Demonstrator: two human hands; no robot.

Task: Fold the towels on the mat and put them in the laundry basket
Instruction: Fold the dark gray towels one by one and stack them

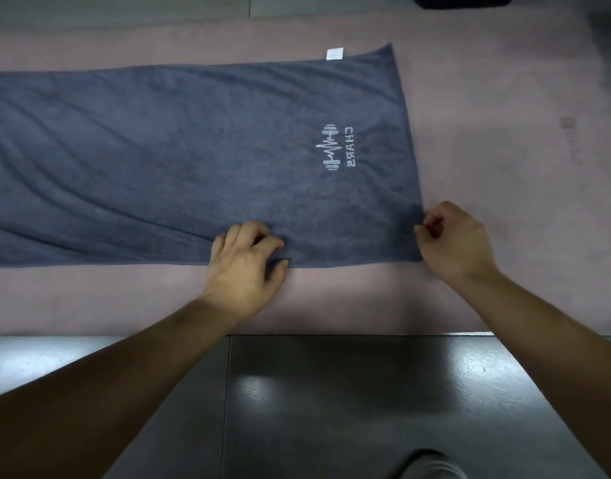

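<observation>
The scene is dim, with soft light from above. The dark floor [366,426] shows pale patches of glare. Weak shadows lie along wrinkles of the towel [159,150]. The wide lens bends the edges; corners look soft.

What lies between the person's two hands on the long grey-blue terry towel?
Only a bare stretch of the towel, on the pink mat, between left hand and right hand, in the head view.

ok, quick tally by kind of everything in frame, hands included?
grey towel: 1
pink mat: 1
hands: 2 (left hand, right hand, both gripping the towel's near edge)
black object, cut off at the top edge: 1
foot or shoe, bottom edge, unclear: 1
Total: 6
</observation>
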